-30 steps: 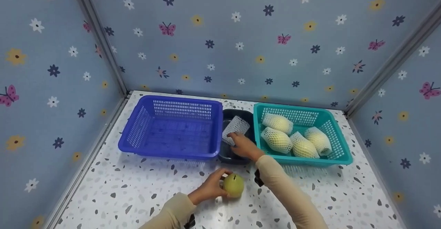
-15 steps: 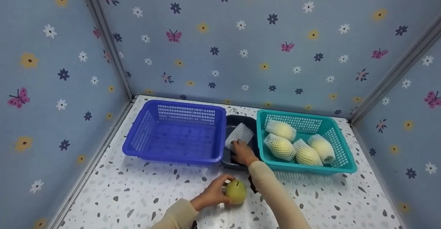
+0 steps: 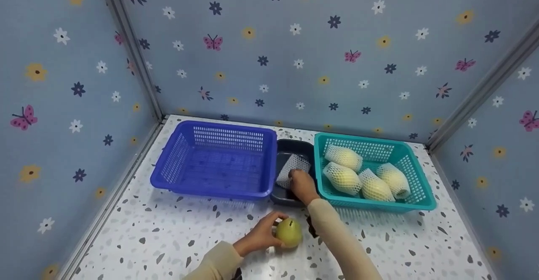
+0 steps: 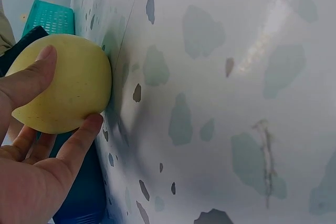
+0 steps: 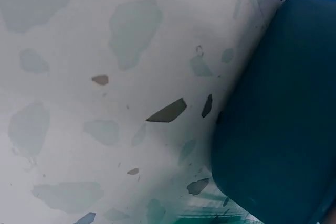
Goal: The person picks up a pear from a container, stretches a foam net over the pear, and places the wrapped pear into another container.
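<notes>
On the table front, my left hand (image 3: pixel 262 234) holds a green pear (image 3: pixel 289 233) from its left side, thumb and fingers curved around it. The stem points up. In the left wrist view the pear (image 4: pixel 68 85) sits between the thumb and fingers against the tabletop. My right hand (image 3: pixel 303 186) reaches into a small black tray (image 3: pixel 296 142) and pinches a white foam net sleeve (image 3: pixel 294 164) at its near end; its fingertips are partly hidden. The right wrist view mostly shows the outer wall of the tray (image 5: pixel 278 108).
A purple-blue basket (image 3: pixel 212 126) stands left of the tray, with nothing in it. To the right, a teal basket (image 3: pixel 414 166) holds several pale fruits in foam nets (image 3: pixel 376 186). The speckled white table (image 3: pixel 168 229) is walled by patterned panels (image 3: pixel 294 40).
My right hand has shifted slightly over the tray, and its fingers have closed on the foam net, which has turned and moved a little. The left hand stays on the pear.
</notes>
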Demonstrator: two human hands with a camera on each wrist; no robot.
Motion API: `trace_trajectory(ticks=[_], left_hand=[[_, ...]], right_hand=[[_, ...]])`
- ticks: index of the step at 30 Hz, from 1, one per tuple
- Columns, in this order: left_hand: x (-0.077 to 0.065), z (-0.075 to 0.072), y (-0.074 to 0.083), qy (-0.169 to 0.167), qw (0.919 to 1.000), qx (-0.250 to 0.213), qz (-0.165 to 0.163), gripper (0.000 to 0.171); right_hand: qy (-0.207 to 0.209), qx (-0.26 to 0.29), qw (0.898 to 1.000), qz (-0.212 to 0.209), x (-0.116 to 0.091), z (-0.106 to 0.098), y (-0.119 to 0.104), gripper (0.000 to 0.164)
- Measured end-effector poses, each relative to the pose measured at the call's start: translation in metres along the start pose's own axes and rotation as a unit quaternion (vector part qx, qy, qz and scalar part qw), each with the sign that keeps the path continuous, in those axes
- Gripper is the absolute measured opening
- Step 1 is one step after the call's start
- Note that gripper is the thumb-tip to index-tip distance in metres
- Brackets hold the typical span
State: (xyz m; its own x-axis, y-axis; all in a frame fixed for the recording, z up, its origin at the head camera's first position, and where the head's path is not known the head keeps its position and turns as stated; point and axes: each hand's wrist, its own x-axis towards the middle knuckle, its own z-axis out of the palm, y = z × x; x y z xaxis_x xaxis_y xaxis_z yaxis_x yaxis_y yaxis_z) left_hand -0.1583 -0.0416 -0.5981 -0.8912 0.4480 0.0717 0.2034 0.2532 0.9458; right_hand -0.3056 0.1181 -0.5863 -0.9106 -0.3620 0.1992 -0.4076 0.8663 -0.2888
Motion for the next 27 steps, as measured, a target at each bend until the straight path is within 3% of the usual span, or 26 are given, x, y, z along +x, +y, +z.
trace_trajectory(ticks=[8, 11, 14, 19, 22, 27], left_hand=[[-0.001, -0.001, 0.001, 0.002, 1.0000, 0.005, 0.001, 0.067], [-0.001, 0.000, 0.001, 0.000, 1.0000, 0.003, 0.001, 0.065], [-0.001, 0.001, 0.002, -0.002, 0.9999, 0.011, 0.005, 0.064], [0.000, 0.000, 0.003, -0.001, 0.9993, 0.034, 0.016, 0.064], [0.000, 0.000, 0.004, -0.001, 0.9990, 0.039, 0.021, 0.063], [-0.002, 0.002, 0.005, -0.005, 0.9994, 0.028, 0.019, 0.064]], right_hand=[[0.078, 0.056, 0.995, 0.034, 0.009, -0.033, -0.010, 0.006], [0.093, 0.073, 0.992, 0.043, 0.012, -0.050, -0.013, 0.025], [0.111, 0.103, 0.988, 0.041, 0.011, -0.070, -0.014, 0.033], [0.144, 0.159, 0.977, 0.005, 0.004, -0.099, -0.014, 0.021], [0.152, 0.195, 0.969, 0.007, -0.006, -0.113, -0.015, 0.008], [0.159, 0.253, 0.954, 0.023, -0.028, -0.136, -0.018, 0.008]])
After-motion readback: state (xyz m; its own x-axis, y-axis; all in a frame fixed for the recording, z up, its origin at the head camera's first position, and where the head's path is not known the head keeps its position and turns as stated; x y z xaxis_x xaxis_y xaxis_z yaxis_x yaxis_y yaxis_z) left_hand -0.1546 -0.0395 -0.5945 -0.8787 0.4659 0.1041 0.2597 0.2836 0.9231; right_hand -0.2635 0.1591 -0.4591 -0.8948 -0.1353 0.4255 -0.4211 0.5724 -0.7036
